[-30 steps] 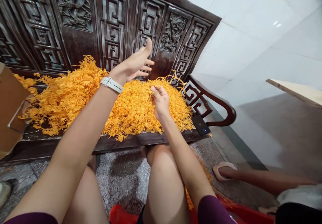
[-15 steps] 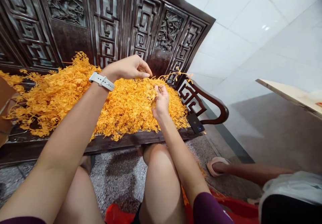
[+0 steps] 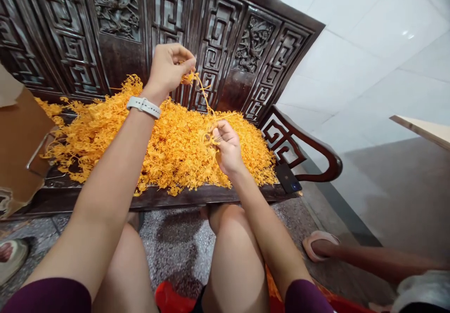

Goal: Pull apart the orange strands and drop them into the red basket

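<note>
A big heap of small orange, spindly, plastic-looking pieces (image 3: 183,148) covers the bench seat. Above its back edge, my left hand (image 3: 170,66), with a pale watch band on the wrist, pinches a cluster of orange pieces. From that cluster a thin orange branching strand (image 3: 204,92) runs down to my right hand (image 3: 229,145). The fingers of my right hand are closed on the strand's lower end, just over the heap. What exactly the pieces are is too small to make out.
The dark carved wooden bench (image 3: 214,195) has a curved armrest (image 3: 316,146) at right. A phone (image 3: 288,178) lies by it. A cardboard box (image 3: 24,139) stands at left. Another person's leg (image 3: 372,261) and sandal (image 3: 318,246) are at right; something red (image 3: 176,299) is below my knees.
My left hand has risen up and left, away from my right hand, with orange pieces in its fingers. The strand now stretches between both hands. The view has shifted slightly left.
</note>
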